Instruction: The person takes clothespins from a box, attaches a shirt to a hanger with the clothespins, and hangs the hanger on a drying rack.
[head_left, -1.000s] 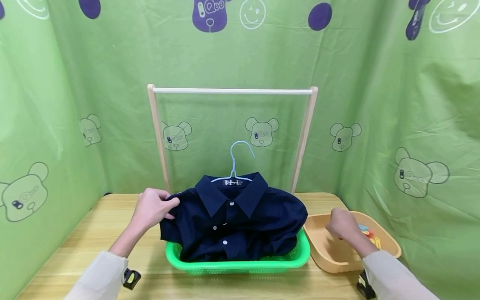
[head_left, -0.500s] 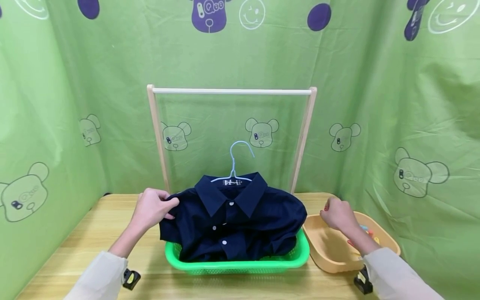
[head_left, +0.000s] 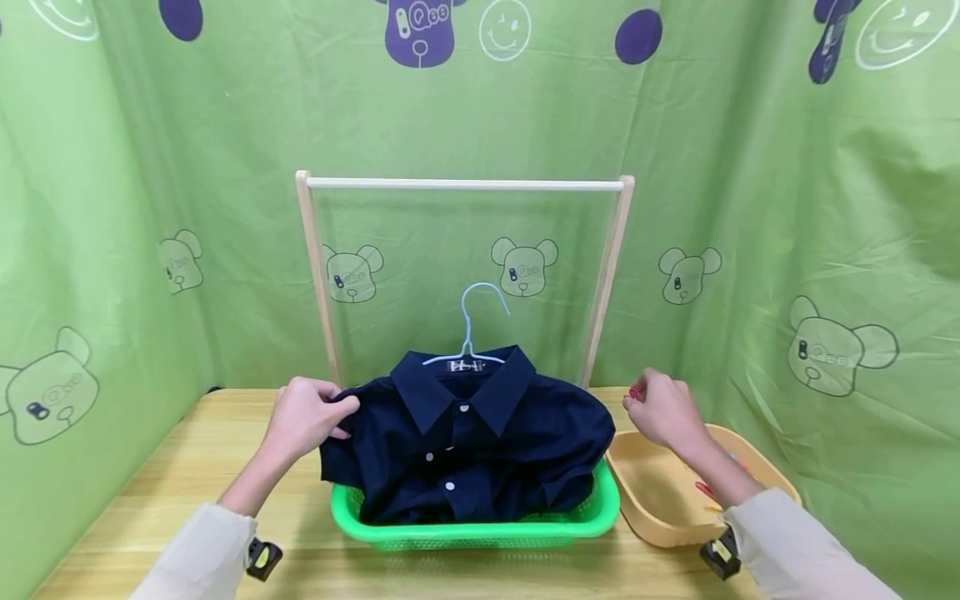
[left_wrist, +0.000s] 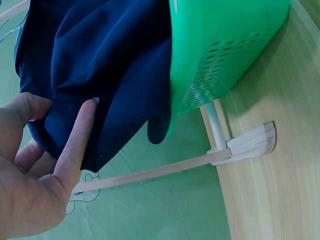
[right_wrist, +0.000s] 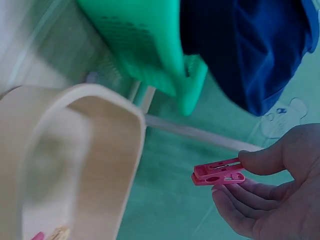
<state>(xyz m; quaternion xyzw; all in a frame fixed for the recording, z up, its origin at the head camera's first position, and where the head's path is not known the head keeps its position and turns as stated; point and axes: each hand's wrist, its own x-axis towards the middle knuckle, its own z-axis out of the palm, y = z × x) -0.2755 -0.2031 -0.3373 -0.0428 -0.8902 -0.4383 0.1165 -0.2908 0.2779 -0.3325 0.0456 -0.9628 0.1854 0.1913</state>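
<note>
A navy button-up shirt lies bunched in a green basket, its collar around a light blue hanger whose hook points up. My left hand pinches the shirt's shoulder and sleeve on the left; the left wrist view shows thumb and fingers on the dark cloth. My right hand is raised over the back-left rim of an orange tray. In the right wrist view it holds a red clothespin between thumb and fingers, apart from the shirt.
A wooden rack with a white bar stands behind the basket. Several coloured clothespins lie in the tray, partly hidden by the right forearm. The tray sits close against the basket's right side. A green curtain encloses the table.
My right hand has risen out of the tray and moved left toward the shirt, the red clothespin in its fingers. The left hand and the shirt stay where they were.
</note>
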